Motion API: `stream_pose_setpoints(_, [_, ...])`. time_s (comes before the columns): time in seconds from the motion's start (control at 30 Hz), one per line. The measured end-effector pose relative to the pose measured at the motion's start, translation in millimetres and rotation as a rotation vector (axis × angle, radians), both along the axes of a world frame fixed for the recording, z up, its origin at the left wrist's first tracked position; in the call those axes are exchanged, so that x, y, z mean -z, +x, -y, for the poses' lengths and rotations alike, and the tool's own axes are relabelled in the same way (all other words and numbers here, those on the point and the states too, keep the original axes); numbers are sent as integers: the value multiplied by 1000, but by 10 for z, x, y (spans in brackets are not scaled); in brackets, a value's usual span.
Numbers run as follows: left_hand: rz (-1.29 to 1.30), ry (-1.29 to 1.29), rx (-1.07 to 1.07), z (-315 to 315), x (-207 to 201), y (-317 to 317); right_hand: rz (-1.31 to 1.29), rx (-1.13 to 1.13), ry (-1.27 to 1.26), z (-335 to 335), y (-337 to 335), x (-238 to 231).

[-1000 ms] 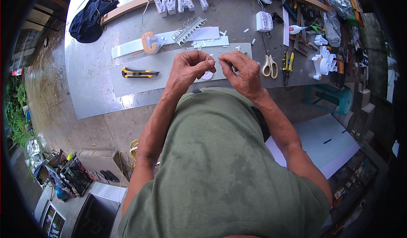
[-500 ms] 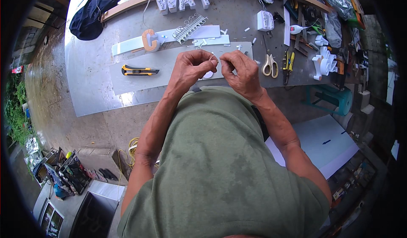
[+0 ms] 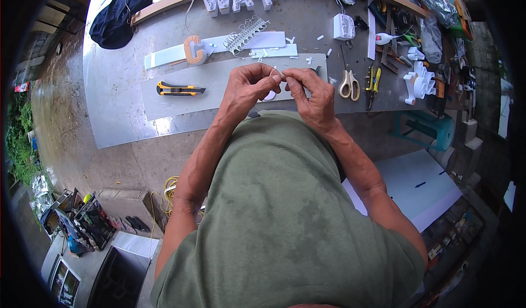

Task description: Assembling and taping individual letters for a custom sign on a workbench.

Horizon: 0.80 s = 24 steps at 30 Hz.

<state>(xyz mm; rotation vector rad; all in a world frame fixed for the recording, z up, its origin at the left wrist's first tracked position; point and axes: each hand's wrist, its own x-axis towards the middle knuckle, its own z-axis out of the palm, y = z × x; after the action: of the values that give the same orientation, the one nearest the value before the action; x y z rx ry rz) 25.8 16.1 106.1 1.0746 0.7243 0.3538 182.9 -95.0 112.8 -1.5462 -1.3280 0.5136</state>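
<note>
Over the near edge of the metal table (image 3: 123, 100), my left hand (image 3: 249, 86) pinches a thin whitish strand (image 3: 277, 70) between thumb and forefinger. My right hand (image 3: 313, 95) is also closed in a pinch, its fingertips touching those of the left, at the same strand; its far end is hidden by the fingers. Below them lies a grey sheet (image 3: 213, 101), with a small round pale piece (image 3: 269, 95) partly behind my left hand. A yellow-and-black utility knife (image 3: 179, 89) rests to the left, and scissors (image 3: 349, 84) with cream handles to the right.
A string of light modules (image 3: 247, 35) lies across white strips (image 3: 159, 60), beside a curved tan-faced piece (image 3: 193, 50). White letter-shaped blocks (image 3: 233, 0) stand at the back. Yellow-handled pliers (image 3: 375, 79), a glue gun (image 3: 383, 38) and white cut-outs (image 3: 422, 80) crowd the right.
My right hand has shifted slightly left, so the fingertips, apart before, now meet at the strand. My left hand has barely moved.
</note>
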Motion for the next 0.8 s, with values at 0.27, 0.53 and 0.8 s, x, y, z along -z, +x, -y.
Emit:
stream_pose_setpoints(0.27, [20,-11,-20,10,9,-6,102,25,97,3,-54,69])
stream_pose_setpoints(0.53, [-15,24,-7,21,4,-12,179,14,128,11,-84,77])
stream_pose_setpoints(0.8, [-59,-16,-11,29,-41,17,-8,-47,-59,21,-28,46])
